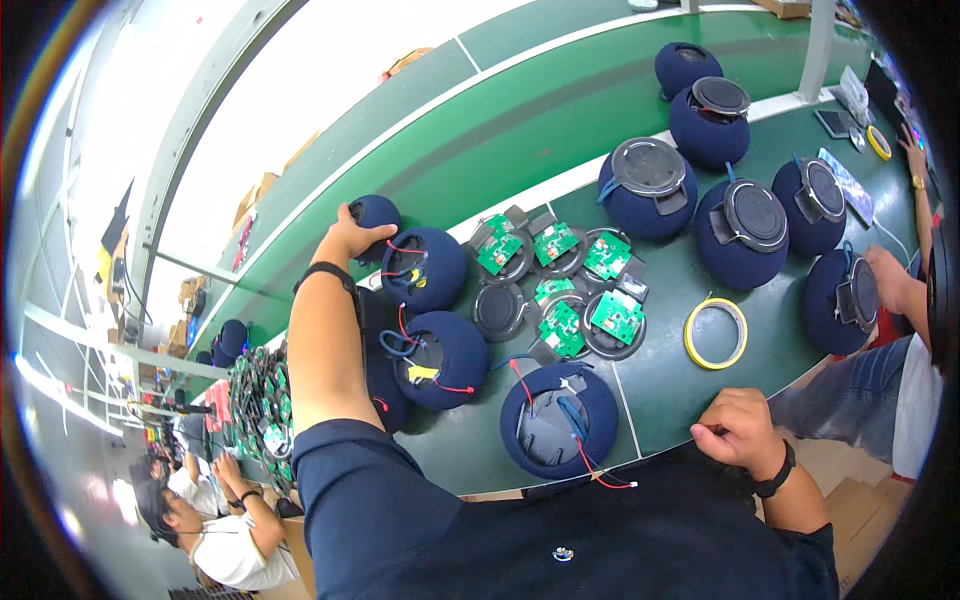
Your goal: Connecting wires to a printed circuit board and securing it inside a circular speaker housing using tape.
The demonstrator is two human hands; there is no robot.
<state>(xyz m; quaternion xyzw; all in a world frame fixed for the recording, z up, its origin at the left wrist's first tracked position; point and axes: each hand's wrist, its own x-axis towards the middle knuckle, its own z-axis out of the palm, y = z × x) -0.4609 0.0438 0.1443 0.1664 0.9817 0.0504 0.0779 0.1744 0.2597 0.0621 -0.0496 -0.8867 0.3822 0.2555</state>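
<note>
My left arm stretches out to the far left. There my left hand (354,236) grips a small navy fabric-covered round speaker housing (377,217) by its side, thumb and fingers around it. Close by stand open navy housings (443,275) with red wires, and another one (470,350) with a blue cable loop and yellow tape. Directly before me sits an open housing (597,440), its grey inside showing, with red and blue leads. My right hand (738,428) is curled into a loose fist near the table's front edge, with nothing seen in it.
Round black bases with green circuit boards (618,316) lie mid-table. A yellow tape roll (690,335) lies right of them. Several navy speakers with black bases up (742,240) stand at right. A co-worker's hand (885,277) touches one there. More parts (262,400) are piled at left.
</note>
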